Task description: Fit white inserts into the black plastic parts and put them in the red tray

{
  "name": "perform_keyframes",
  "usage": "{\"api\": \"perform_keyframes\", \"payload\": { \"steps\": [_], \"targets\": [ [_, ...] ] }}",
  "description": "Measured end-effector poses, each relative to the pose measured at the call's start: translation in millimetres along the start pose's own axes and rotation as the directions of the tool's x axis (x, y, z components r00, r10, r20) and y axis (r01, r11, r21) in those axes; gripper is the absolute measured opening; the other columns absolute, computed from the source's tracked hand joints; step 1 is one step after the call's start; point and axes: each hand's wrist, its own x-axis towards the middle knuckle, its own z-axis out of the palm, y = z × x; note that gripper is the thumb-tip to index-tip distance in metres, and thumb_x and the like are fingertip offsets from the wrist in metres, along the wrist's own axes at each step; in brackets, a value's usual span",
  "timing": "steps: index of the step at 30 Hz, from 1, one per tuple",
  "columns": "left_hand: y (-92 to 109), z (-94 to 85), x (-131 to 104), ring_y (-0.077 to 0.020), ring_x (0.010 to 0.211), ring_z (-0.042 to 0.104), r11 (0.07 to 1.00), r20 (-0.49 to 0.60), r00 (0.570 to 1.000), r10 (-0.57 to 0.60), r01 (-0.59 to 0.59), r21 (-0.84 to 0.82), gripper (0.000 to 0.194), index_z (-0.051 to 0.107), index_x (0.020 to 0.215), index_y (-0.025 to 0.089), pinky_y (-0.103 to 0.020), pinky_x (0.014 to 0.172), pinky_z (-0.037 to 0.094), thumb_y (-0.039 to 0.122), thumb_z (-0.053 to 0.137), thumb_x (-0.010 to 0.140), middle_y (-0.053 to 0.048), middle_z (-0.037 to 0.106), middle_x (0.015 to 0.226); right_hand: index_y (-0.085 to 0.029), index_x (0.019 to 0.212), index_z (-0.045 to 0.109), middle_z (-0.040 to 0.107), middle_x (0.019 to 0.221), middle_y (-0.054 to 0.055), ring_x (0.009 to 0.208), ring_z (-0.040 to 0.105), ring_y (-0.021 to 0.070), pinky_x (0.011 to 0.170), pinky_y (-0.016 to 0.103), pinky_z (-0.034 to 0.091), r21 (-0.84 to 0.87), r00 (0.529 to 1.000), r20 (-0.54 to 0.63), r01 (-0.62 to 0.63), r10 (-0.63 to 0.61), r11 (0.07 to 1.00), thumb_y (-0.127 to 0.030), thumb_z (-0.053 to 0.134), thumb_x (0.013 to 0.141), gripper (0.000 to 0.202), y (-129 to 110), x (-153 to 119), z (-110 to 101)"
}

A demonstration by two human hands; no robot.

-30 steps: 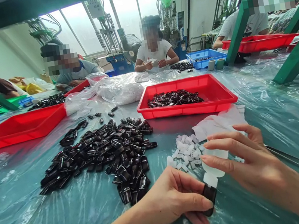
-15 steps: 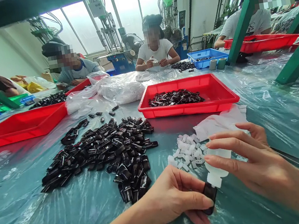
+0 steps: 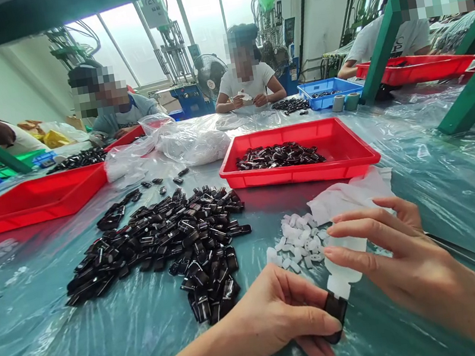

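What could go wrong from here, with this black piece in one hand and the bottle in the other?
The black plastic piece is only pinched in your left hand, so it might slip if pushed. The translucent bottle in your right hand has its neck angled down at the piece; if there's liquid inside, it might drip onto your left fingers. The small white pieces lie loose just beyond, so a knock could scatter them.
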Motion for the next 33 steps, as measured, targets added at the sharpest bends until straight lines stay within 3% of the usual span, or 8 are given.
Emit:
{"api": "perform_keyframes", "payload": {
  "steps": [11,20,25,33],
  "targets": [
    [1.7,0.1,0.1,-0.0101,0.050,0.062,1.000,0.010,1.000,-0.001,0.001,-0.014,0.018,0.069,0.074,0.007,-0.015,0.045,0.048,0.021,0.070,0.062,-0.005,0.064,0.063,-0.025,0.095,0.062,0.062,0.101,0.004,0.105,0.052,0.0193,0.097,0.046,0.021,-0.056,0.999,0.025,-0.028,0.030,0.998,-0.009,0.046,0.086,0.024,-4.1,-4.8,0.3],
    [2.7,0.8,2.2,-0.0104,0.048,0.061,1.000,-0.034,0.999,0.024,-0.024,-0.010,0.016,0.068,0.070,0.007,-0.014,0.043,0.047,0.022,0.070,0.062,-0.003,0.062,0.059,-0.022,0.092,0.062,0.065,0.096,0.004,0.101,0.055,0.0180,0.097,0.047,0.021,-0.130,1.000,0.006,0.029,-0.028,0.991,0.000,0.035,0.086,0.035,-9.6,4.2,-4.8],
    [3.0,0.9,1.7,-0.0107,0.048,0.061,1.000,-0.056,0.998,0.012,-0.011,0.013,0.019,0.069,0.072,0.008,-0.015,0.044,0.047,0.023,0.072,0.061,-0.003,0.062,0.058,-0.023,0.093,0.062,0.064,0.098,0.003,0.103,0.054,0.0180,0.098,0.047,0.019,-0.094,0.999,0.033,0.024,-0.021,0.995,-0.009,0.042,0.088,0.025,-4.5,0.1,-5.8],
    [1.5,1.2,1.6,-0.0105,0.049,0.061,1.000,-0.043,0.999,0.001,0.000,0.017,0.021,0.069,0.071,0.008,-0.015,0.045,0.047,0.026,0.072,0.060,-0.004,0.062,0.061,-0.023,0.096,0.061,0.062,0.099,0.004,0.103,0.054,0.0202,0.097,0.047,0.021,-0.094,0.999,0.036,-0.014,0.018,0.995,-0.009,0.045,0.086,0.023,-5.6,-2.4,-2.7]
  ]
}}
